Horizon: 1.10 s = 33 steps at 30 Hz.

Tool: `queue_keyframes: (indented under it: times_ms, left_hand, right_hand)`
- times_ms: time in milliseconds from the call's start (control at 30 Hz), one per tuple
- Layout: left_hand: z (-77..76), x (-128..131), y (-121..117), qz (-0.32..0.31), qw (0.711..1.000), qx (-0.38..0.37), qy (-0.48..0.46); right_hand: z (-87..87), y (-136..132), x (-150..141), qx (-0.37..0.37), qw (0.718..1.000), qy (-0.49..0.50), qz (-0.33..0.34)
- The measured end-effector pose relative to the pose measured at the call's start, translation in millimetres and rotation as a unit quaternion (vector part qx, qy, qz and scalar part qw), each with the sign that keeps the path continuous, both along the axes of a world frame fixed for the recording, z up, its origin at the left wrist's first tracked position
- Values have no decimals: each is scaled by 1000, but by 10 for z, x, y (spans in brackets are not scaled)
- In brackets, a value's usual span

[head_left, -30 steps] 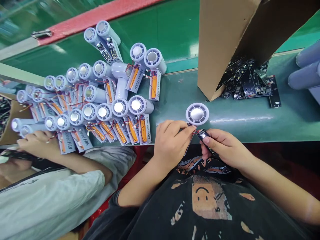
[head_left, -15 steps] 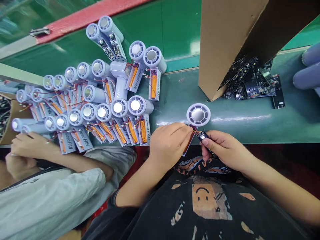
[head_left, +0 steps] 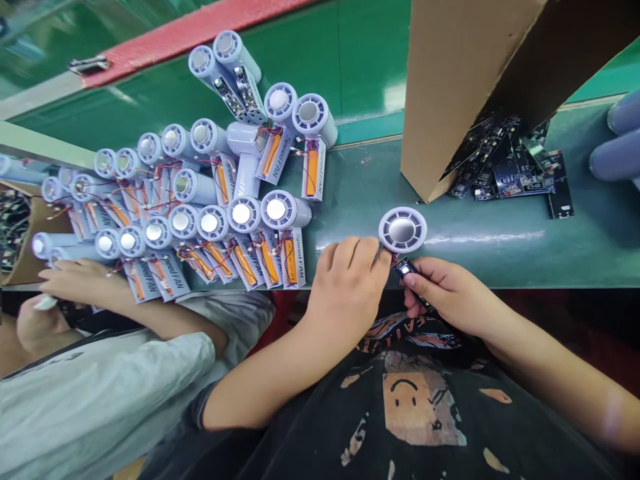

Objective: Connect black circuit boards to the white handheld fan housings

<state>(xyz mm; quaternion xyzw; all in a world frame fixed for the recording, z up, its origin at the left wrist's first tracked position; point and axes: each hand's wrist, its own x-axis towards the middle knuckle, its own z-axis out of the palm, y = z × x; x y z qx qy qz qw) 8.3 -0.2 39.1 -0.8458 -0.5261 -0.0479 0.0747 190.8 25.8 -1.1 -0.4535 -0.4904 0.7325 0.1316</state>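
A lilac handheld fan with a round silver hub faces up at the front edge of the bench. My left hand is closed around its handle just below the head, hiding most of the handle. My right hand pinches a narrow black circuit board between thumb and fingers, close beside the handle. Red wires show between the fan head and the board; where they end is hidden.
Several similar fans with orange batteries crowd the green bench at left. A cardboard box with circuit boards spilling out stands at back right. A co-worker's hands are at far left.
My left hand has shifted over the handle, covering the part that showed before. My right hand still holds the board. The view has moved slightly, and the co-worker's hands have moved apart.
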Motion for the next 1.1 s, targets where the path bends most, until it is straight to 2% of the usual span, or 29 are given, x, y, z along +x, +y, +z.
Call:
queue_keyframes:
  times_ms: [200, 400, 733, 933, 1100]
  left_hand:
    - [-72, -10, 24, -27, 1000, 12, -4]
    - [-44, -187, -96, -18, 996, -32, -82]
    - [-62, -46, -110, -9, 1000, 0, -4]
    - [-72, 46, -46, -16, 999, 10, 28]
    - [-72, -73, -25, -21, 997, -9, -68]
  right_hand:
    - [-16, -45, -19, 25, 997, -9, -77]
    - [-50, -70, -17, 55, 995, -17, -81]
    - [-40, -93, -12, 88, 993, -40, -70]
    - [-73, -99, -28, 90, 990, -8, -104]
    - [-88, -111, -16, 88, 989, 13, -114]
